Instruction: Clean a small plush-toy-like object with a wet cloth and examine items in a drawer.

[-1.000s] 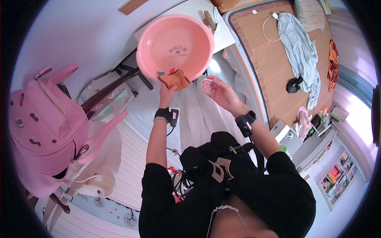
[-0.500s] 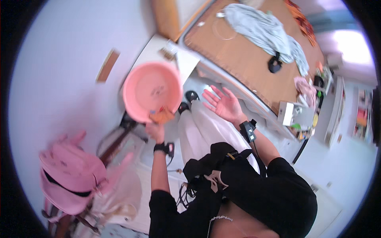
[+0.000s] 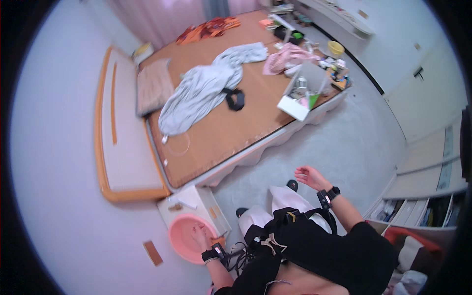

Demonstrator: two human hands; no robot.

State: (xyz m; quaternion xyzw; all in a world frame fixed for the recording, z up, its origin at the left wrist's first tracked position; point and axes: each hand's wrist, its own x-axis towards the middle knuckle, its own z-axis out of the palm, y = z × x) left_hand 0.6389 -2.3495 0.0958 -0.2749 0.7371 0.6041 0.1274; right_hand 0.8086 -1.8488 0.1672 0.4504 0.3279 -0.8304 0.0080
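Observation:
A round pink basin (image 3: 179, 245) is at the lower left, against the front of the white bedside table. My left hand (image 3: 199, 238) reaches over its rim, fingers stretched inside the basin, holding nothing that I can make out. An orange cloth (image 3: 220, 241) lies at the basin's right rim, beside my left wrist. Out to the right, my right hand (image 3: 312, 177) hangs in the air above the floor, its fingers loosely extended and nothing in it. Both wrists carry black strapped devices.
The white bedside table (image 3: 219, 223) holds small items. Beyond it is a bed (image 3: 206, 152) with a pale blue blanket (image 3: 196, 93), a black strap-like item (image 3: 235, 100) and an open white box (image 3: 293, 108). Open shelving (image 3: 408, 211) and a clothes pile (image 3: 410, 255) stand at right.
My view has swung right, bringing the whole bed into sight and the pink backpack out of it. My left hand has gone from the basin's rim to inside it. My right hand's fingers are less spread.

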